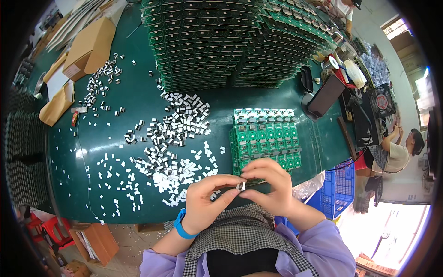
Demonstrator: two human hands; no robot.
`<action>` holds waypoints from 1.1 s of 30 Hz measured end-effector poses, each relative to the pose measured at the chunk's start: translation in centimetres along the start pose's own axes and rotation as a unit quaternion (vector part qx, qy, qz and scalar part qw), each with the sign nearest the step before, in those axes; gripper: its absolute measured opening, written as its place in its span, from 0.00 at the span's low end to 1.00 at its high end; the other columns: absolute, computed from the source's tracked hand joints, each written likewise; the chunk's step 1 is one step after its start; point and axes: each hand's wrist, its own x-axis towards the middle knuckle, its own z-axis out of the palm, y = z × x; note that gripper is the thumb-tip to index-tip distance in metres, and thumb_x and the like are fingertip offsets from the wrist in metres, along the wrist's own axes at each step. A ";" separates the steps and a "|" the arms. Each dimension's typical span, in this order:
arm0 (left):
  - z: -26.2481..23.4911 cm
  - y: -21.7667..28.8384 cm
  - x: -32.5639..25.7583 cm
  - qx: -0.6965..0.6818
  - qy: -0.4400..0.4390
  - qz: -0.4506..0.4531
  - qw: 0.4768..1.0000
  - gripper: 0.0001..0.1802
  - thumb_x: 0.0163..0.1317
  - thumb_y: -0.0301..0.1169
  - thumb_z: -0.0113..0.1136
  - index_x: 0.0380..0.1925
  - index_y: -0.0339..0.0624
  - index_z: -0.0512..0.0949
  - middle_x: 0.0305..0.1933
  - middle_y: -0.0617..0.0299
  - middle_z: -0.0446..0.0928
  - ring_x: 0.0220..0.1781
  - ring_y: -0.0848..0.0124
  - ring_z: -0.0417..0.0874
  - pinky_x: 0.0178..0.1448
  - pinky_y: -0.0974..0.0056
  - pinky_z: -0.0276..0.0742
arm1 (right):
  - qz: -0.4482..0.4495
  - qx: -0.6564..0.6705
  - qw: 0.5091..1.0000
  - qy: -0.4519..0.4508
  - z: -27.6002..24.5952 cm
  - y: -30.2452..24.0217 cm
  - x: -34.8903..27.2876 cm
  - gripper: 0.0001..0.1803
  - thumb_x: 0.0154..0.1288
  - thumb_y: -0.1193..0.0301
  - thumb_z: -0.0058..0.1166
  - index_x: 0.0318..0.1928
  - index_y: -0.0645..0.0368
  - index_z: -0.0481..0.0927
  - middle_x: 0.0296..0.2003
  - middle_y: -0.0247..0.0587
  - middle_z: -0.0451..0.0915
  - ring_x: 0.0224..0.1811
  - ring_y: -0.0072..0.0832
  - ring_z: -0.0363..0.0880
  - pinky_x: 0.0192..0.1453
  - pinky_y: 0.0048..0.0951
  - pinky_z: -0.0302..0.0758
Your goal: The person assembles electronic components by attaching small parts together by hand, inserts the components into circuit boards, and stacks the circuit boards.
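Close in front of my body, my left hand (208, 199) and my right hand (273, 187) meet, fingertips pinched on one small black-and-white pin connector (241, 186). Its row of thin pins shows between the fingers. A blue band circles my left wrist. Just beyond my right hand lies a stacked panel of green circuit boards (265, 134), with round outlines and rows of parts on it. Left of that panel spreads a loose heap of similar connectors (177, 124), and small white pieces (170, 180) lie scattered nearer to me.
Tall stacks of green board panels (203, 46) fill the table's far side. An opened cardboard box (90, 46) stands at far left, near more connectors (104, 81). On the right are a phone on a stand (326, 98), a fan (382, 99) and a blue crate (339, 189). Two other people work beyond.
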 end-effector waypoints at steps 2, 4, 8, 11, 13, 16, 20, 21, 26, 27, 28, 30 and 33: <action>0.1 0.2 0.2 0.080 0.002 0.049 0.996 0.11 0.56 0.18 0.61 0.41 0.34 0.79 0.44 0.53 0.82 0.46 0.65 0.83 0.49 0.65 0.78 | 0.219 0.281 0.934 0.021 0.1 -0.1 -1.1 0.17 0.53 0.80 0.65 0.44 0.67 0.77 0.40 0.45 0.80 0.42 0.29 0.81 0.49 0.26 0.78; 0.2 0.5 0.4 0.219 -0.025 0.157 0.963 0.09 0.51 0.17 0.63 0.35 0.32 0.79 0.44 0.50 0.81 0.44 0.60 0.83 0.48 0.62 0.77 | 0.258 0.346 0.902 0.019 0.3 -0.2 -1.8 0.17 0.55 0.81 0.62 0.46 0.68 0.76 0.41 0.44 0.79 0.45 0.28 0.81 0.51 0.26 0.79; 0.4 0.0 0.5 0.270 -0.029 0.243 0.931 0.09 0.48 0.17 0.64 0.33 0.34 0.79 0.44 0.53 0.82 0.42 0.60 0.82 0.46 0.62 0.76 | 0.333 0.487 0.807 0.030 0.3 -0.6 -1.8 0.15 0.59 0.84 0.58 0.47 0.71 0.75 0.44 0.45 0.79 0.46 0.27 0.81 0.54 0.26 0.78; 1.0 0.3 0.3 0.273 -0.001 0.223 0.936 0.09 0.49 0.16 0.64 0.32 0.34 0.79 0.41 0.54 0.81 0.39 0.63 0.81 0.44 0.62 0.76 | 0.345 0.440 0.828 0.030 0.3 -0.4 -2.0 0.12 0.59 0.83 0.59 0.45 0.69 0.78 0.44 0.46 0.80 0.45 0.27 0.81 0.53 0.26 0.79; 1.3 0.3 -0.1 0.168 0.042 0.095 0.980 0.08 0.50 0.16 0.64 0.31 0.35 0.79 0.39 0.54 0.81 0.38 0.65 0.80 0.43 0.63 0.75 | 0.298 0.377 0.876 0.043 0.4 -0.4 -2.2 0.11 0.57 0.83 0.60 0.43 0.68 0.80 0.42 0.45 0.81 0.44 0.27 0.82 0.50 0.26 0.80; 0.9 0.2 -0.1 0.222 0.006 0.062 0.973 0.09 0.51 0.19 0.65 0.33 0.35 0.78 0.36 0.55 0.80 0.36 0.63 0.82 0.41 0.66 0.76 | 0.183 0.191 0.964 0.039 0.3 -0.3 -2.2 0.10 0.54 0.82 0.62 0.40 0.65 0.82 0.38 0.44 0.82 0.41 0.28 0.83 0.45 0.25 0.81; 0.9 0.0 0.0 0.245 0.013 0.094 0.965 0.09 0.51 0.19 0.65 0.33 0.35 0.78 0.35 0.54 0.80 0.35 0.64 0.82 0.38 0.67 0.77 | 0.067 0.000 0.997 0.042 0.5 -0.6 -2.2 0.12 0.50 0.82 0.64 0.38 0.63 0.83 0.34 0.42 0.83 0.36 0.31 0.84 0.39 0.26 0.81; 0.9 0.0 0.0 0.244 0.007 0.096 0.965 0.08 0.52 0.19 0.65 0.33 0.34 0.78 0.34 0.54 0.80 0.35 0.64 0.82 0.38 0.66 0.77 | 0.067 0.001 0.997 0.042 0.5 -0.6 -2.2 0.12 0.50 0.82 0.64 0.38 0.63 0.83 0.34 0.42 0.83 0.36 0.31 0.84 0.39 0.26 0.81; 0.8 0.1 -0.2 0.254 -0.014 0.116 0.960 0.08 0.49 0.17 0.65 0.31 0.33 0.79 0.34 0.52 0.81 0.35 0.66 0.83 0.40 0.67 0.78 | 0.043 0.002 0.999 0.012 0.2 -0.2 -2.1 0.12 0.49 0.81 0.65 0.37 0.63 0.82 0.35 0.42 0.83 0.36 0.32 0.83 0.39 0.28 0.81; 1.1 -0.2 -0.4 0.226 0.016 0.105 0.968 0.08 0.49 0.17 0.65 0.31 0.33 0.80 0.34 0.52 0.81 0.35 0.65 0.83 0.40 0.67 0.78 | 0.043 0.002 0.999 0.012 0.1 -0.1 -2.0 0.12 0.49 0.81 0.65 0.37 0.63 0.82 0.35 0.42 0.83 0.36 0.32 0.83 0.39 0.28 0.81; 1.2 -0.3 -0.5 0.199 0.046 0.093 0.975 0.08 0.49 0.16 0.65 0.30 0.33 0.80 0.34 0.52 0.81 0.35 0.65 0.83 0.40 0.67 0.78 | 0.037 0.019 0.999 0.007 0.0 -0.1 -1.9 0.12 0.49 0.81 0.66 0.37 0.62 0.82 0.36 0.42 0.82 0.37 0.32 0.83 0.39 0.28 0.80; 0.9 -0.3 -0.5 0.212 0.027 0.111 0.971 0.08 0.48 0.16 0.65 0.30 0.33 0.79 0.34 0.53 0.81 0.35 0.65 0.83 0.40 0.67 0.78 | 0.031 0.036 0.999 0.002 -0.2 -0.1 -1.8 0.13 0.48 0.81 0.66 0.37 0.62 0.82 0.36 0.42 0.82 0.38 0.33 0.83 0.40 0.28 0.80; 0.6 -0.4 -0.3 0.236 -0.011 0.137 0.962 0.08 0.49 0.17 0.64 0.30 0.33 0.79 0.33 0.53 0.81 0.34 0.64 0.82 0.39 0.66 0.77 | 0.038 0.071 0.996 -0.024 -0.6 0.1 -1.8 0.13 0.47 0.81 0.67 0.37 0.62 0.81 0.37 0.42 0.82 0.39 0.33 0.83 0.41 0.29 0.79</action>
